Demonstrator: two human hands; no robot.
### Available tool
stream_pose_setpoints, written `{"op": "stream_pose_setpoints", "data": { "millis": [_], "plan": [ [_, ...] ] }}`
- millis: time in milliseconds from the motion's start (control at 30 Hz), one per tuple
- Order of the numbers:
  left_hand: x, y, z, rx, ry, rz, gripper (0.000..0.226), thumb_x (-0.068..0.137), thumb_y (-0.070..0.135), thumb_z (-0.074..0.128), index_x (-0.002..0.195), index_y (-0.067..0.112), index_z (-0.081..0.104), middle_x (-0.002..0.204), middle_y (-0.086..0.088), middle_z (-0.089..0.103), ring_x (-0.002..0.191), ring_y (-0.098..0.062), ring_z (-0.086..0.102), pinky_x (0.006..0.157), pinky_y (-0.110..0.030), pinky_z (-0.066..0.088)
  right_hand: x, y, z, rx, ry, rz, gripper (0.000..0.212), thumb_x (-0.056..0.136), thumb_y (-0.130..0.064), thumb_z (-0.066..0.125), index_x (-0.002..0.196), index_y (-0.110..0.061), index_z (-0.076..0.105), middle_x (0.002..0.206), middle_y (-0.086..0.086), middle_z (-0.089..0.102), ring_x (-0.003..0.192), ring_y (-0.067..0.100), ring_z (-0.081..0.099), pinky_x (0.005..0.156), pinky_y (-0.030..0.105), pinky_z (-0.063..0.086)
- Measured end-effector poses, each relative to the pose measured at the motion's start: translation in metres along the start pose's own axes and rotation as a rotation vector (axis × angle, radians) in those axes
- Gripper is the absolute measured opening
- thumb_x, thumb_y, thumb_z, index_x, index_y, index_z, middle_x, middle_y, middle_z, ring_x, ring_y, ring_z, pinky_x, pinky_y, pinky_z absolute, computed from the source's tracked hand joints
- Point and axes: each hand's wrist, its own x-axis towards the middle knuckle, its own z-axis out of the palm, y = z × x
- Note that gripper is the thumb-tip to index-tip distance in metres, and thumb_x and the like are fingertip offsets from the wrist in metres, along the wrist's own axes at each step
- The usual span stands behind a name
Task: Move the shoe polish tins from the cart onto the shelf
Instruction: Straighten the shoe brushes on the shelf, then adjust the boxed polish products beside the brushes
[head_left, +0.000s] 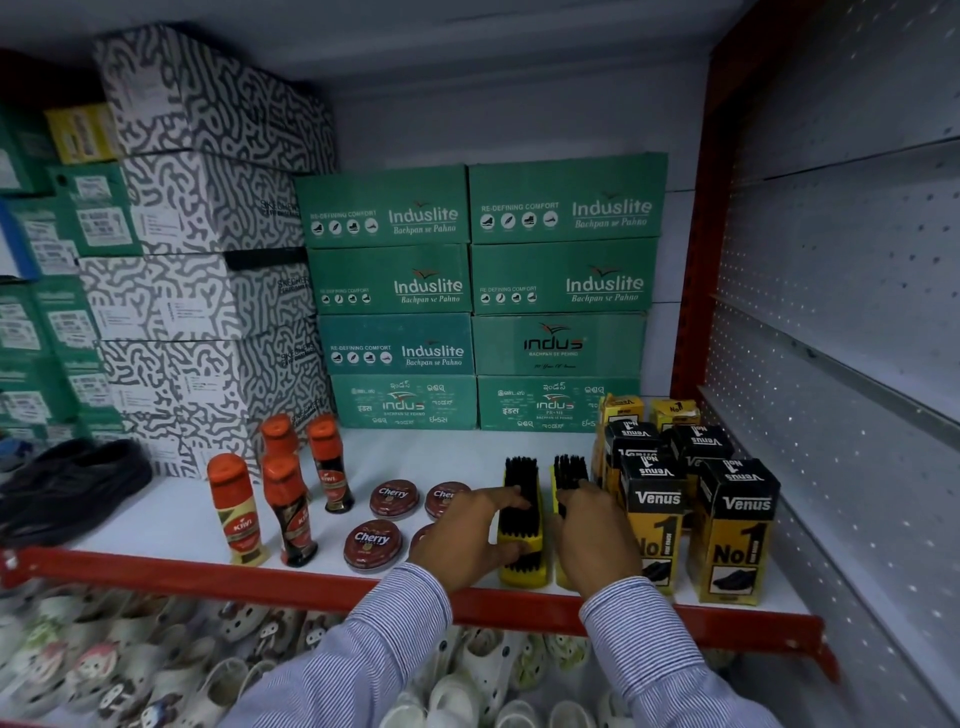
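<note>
Several round maroon Cherry polish tins lie flat on the white shelf (441, 452): one at the front (372, 543), two behind it (393, 499) (445, 498), and one (422, 535) mostly hidden by my left hand. My left hand (467, 535) grips a yellow shoe brush with black bristles (522, 519), fingers over the bristles and thumb on its side. My right hand (592, 535) covers and holds a second yellow brush (569, 473) just to the right. Neither hand touches a tin. No cart is in view.
Orange-capped Kiwi liquid polish bottles (288, 509) stand left of the tins. Black and yellow Venus boxes (727, 525) stand at the right. Green shoe boxes (478, 291) fill the back; patterned boxes (197, 260) and a black shoe (67, 478) sit left. A red shelf lip (208, 577) runs along the front.
</note>
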Motion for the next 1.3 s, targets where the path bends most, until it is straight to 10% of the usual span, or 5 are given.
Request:
{"op": "stream_pose_setpoints", "data": {
  "millis": [500,1067,1300],
  "plan": [
    [-0.004,0.009,-0.007,0.039,-0.012,-0.011,0.055,0.082,0.031,0.076,0.133,0.028,0.056,0.146,0.01,0.052,0.121,-0.015,0.056,0.093,-0.017,0.036,-0.012,-0.005,-0.009,-0.009,0.007,-0.047,0.027,0.095,-0.011,0.052,0.118,-0.011,0.065,0.121,0.011,0.061,0.106,0.029,0.062,0.084,0.037,0.054],
    [0.013,0.118,-0.009,-0.02,0.156,0.254,0.056,0.091,0.036,0.065,0.143,0.026,0.047,0.15,0.003,0.049,0.138,-0.011,0.044,0.116,-0.026,0.033,-0.044,0.053,-0.122,0.005,0.252,-0.078,0.042,0.093,-0.003,0.054,0.133,-0.015,0.057,0.141,0.007,0.055,0.134,0.029,0.045,0.115,0.038,0.034],
    [0.029,0.133,0.006,0.031,0.149,0.224,0.047,0.09,0.027,0.069,0.135,0.023,0.057,0.142,0.003,0.058,0.131,-0.012,0.052,0.107,-0.015,0.031,-0.036,0.07,-0.119,0.026,0.248,-0.048,0.019,0.088,-0.009,0.058,0.096,-0.019,0.072,0.1,0.006,0.072,0.091,0.023,0.063,0.08,0.035,0.055]
  ]
}}
